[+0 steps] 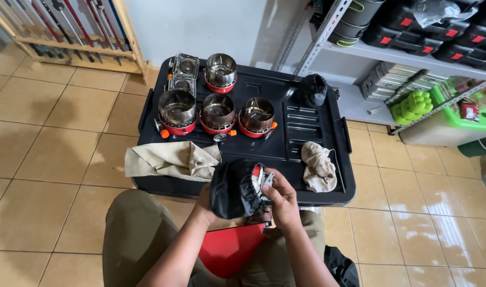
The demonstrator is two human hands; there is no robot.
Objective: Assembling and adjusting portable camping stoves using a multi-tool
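Cradling the soft black drawstring pouch (235,189), your left hand (204,202) grips its side; right-hand fingers (272,187) pinch the rigid metal stove (263,179) at three o'clock.

Operator: bare arms, olive trousers.
Both forearms uncovered, no sleeves in view; left hand (204,204) and right hand (281,199) ungloved, no rings or watch seen. Trousers (136,234) olive-khaki, plain fabric, creased at the knees.

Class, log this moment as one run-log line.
left hand: holds black pouch | right hand: grips metal stove part at pouch mouth | behind: black crate lid
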